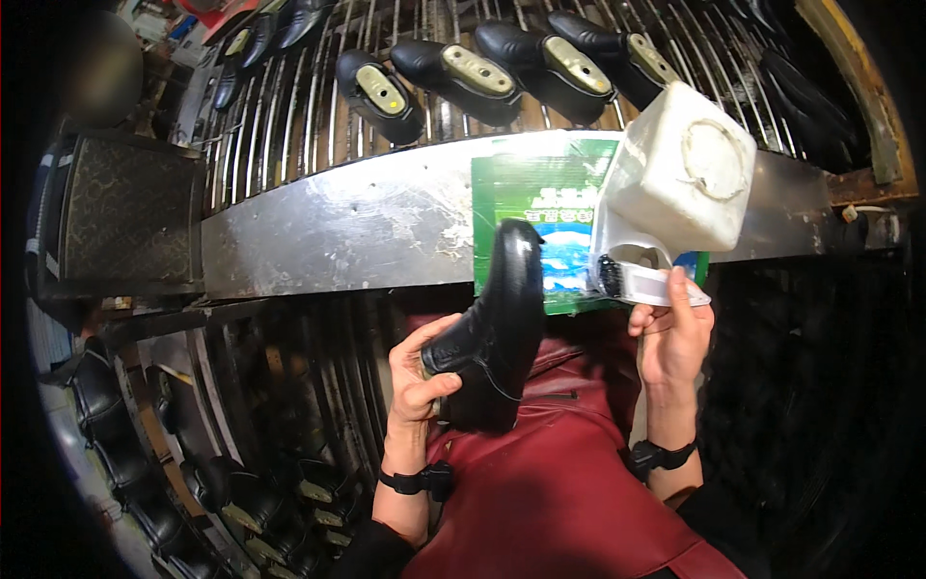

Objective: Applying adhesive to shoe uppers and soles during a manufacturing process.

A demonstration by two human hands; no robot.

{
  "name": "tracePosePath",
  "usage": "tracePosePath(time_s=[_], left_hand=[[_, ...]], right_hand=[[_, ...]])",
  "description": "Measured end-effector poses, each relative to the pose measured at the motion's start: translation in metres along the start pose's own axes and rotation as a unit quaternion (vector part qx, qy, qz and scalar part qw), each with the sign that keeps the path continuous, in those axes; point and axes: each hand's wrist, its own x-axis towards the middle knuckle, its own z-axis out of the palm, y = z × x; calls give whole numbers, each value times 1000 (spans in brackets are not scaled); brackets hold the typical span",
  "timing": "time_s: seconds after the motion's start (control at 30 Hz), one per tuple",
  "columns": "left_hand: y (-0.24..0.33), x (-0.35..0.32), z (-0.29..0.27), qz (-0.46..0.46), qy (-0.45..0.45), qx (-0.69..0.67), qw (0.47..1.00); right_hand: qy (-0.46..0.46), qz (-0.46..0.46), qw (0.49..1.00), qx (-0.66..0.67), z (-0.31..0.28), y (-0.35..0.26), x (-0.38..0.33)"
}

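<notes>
My left hand (417,378) is closed around the heel end of a black leather shoe upper (494,333), its rounded toe pointing up and away from me. In my right hand (673,333) is a brush (658,287) with a white handle, pinched between thumb and fingers. Its short black bristles point left toward the shoe, with a gap between them. Just beyond the brush, a cut-open white plastic jug (675,164) lies tilted with its opening toward me. Under the jug is a green and blue printed plastic sheet (497,183).
A bare metal ledge (338,236) runs across in front of me. Beyond it, several black shoes on pale lasts (479,72) rest on a rack of metal rods (289,145). More black shoes (246,497) fill racks at lower left. A dark patterned box (130,212) stands left.
</notes>
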Motion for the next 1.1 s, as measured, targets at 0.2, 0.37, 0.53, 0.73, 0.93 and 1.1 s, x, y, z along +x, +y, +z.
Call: tracePosePath(time_s=[0.2, 0.37, 0.53, 0.73, 0.93, 1.1], left_hand=[[16, -5, 8, -33, -27, 27, 999], [16, -2, 12, -28, -21, -10, 999], [16, 10, 11, -5, -34, -68, 997], [18, 25, 0, 17, -43, -111, 993], [26, 25, 9, 28, -20, -127, 991], [29, 21, 10, 34, -23, -128, 991]], right_hand=[[-155, 49, 983, 86, 40, -27, 8], [-260, -92, 961, -16, 42, -32, -18], [-353, -251, 884, -177, 35, -21, -59], [-455, -294, 811, -220, 35, -22, -97], [-397, -257, 850, -233, 47, -43, -87], [-461, -292, 787, -289, 61, -56, -91]])
